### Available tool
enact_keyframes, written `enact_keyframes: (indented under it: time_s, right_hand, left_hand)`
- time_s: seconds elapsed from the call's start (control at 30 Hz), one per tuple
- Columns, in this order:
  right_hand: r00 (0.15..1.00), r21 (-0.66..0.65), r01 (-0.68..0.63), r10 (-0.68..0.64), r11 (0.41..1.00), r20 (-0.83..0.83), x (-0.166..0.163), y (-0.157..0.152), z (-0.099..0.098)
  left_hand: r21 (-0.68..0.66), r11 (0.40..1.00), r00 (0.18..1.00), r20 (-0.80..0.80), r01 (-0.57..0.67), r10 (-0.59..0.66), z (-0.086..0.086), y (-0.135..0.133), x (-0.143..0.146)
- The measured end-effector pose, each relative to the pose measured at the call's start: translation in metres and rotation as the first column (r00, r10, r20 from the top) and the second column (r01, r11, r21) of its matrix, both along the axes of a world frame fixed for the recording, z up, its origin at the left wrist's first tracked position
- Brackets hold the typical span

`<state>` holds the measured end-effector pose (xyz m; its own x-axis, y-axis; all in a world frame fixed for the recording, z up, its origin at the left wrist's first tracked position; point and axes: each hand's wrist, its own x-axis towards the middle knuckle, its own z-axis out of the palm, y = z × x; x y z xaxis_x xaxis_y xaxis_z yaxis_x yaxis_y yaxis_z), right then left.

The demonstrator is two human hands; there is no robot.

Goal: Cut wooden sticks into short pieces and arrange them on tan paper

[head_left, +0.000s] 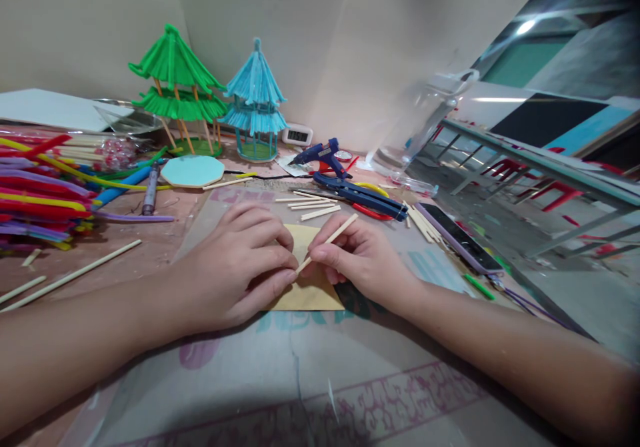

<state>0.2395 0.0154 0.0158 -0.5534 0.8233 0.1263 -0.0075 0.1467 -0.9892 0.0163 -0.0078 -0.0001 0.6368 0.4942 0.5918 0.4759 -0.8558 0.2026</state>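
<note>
Near the middle of the frame, the right hand (356, 258) is pinching a thin wooden stick (342, 229), thumb and fingers nearly closed around it. The stick is slanting over a small yellow sheet (305, 298), its upper end poking out past the grip towards the upper right. Its lower end is reaching the fingertips of the left hand (250, 253). Those fingers are curling, palm down, over the left part of the sheet; from where I am standing, I cannot tell whether they are gripping the stick or only touching it.

The sheet's near edge is showing just below the hands. Just above them, loose sticks (320, 213) are lying side by side, with a blue tool (360, 193) and a glue gun (327, 150) sitting farther up. To the right, a phone (457, 239) is lying near the right edge of the table (155, 237). Coloured pipe cleaners (40, 200) are crowding the left side of the frame. The widest room for moving is opening towards the bottom, where a printed board (240, 380) is stretching between the forearms (110, 317).
</note>
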Motion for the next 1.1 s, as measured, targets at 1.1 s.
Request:
enact_keyframes:
  time_s: [1.1]
  right_hand:
    - [1.0, -0.035, 0.014, -0.014, 0.999, 0.009, 0.0033, 0.0018, -0.0055]
  left_hand:
    - [-0.151, 0.989, 1.0, -0.008, 0.004, -0.005, -0.0049, 0.0083, -0.0014]
